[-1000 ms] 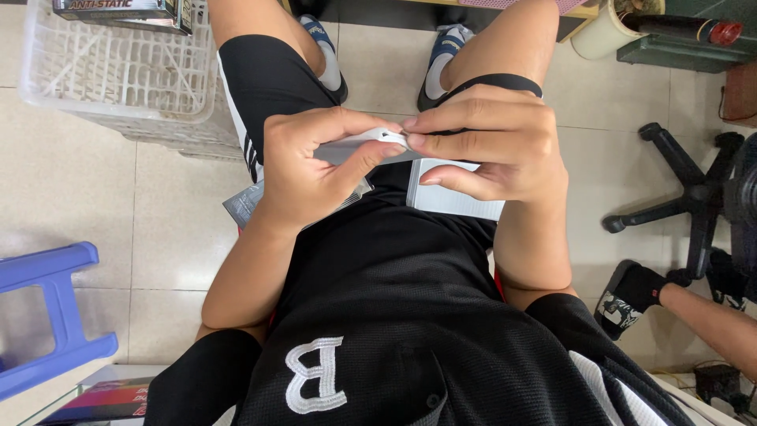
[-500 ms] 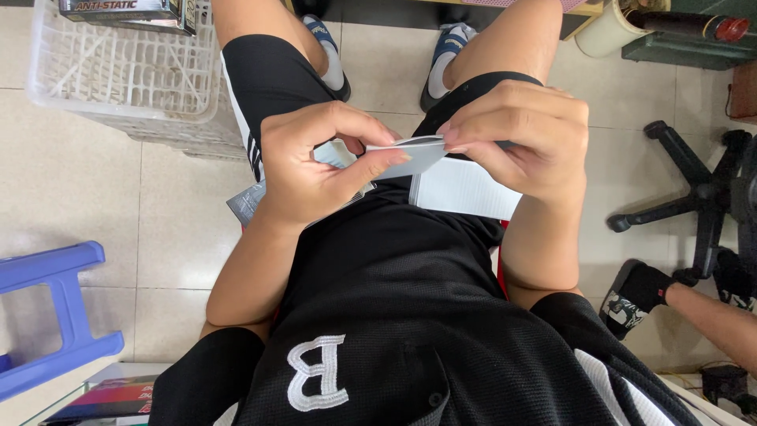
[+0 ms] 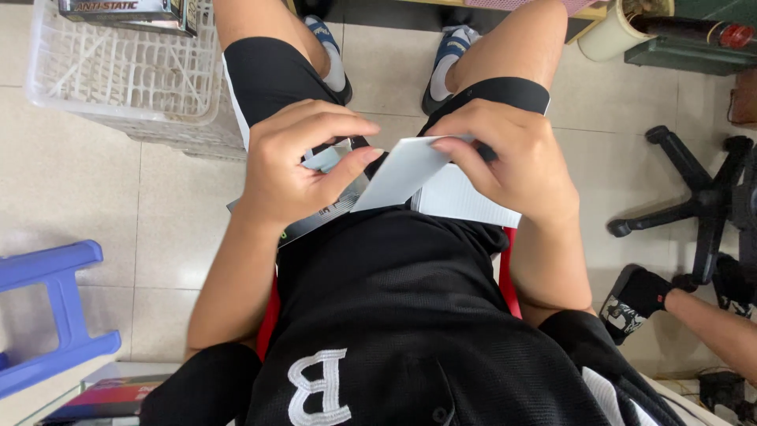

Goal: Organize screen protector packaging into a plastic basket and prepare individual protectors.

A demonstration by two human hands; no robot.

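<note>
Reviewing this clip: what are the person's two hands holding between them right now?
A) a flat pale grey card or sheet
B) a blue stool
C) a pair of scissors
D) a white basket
A: the left hand and right hand both pinch a flat pale grey sheet over the lap; the blue stool and white basket sit apart on the floor.

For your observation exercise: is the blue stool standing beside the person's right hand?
No, the blue stool stands on the floor on the left-hand side, away from the right hand.
</note>
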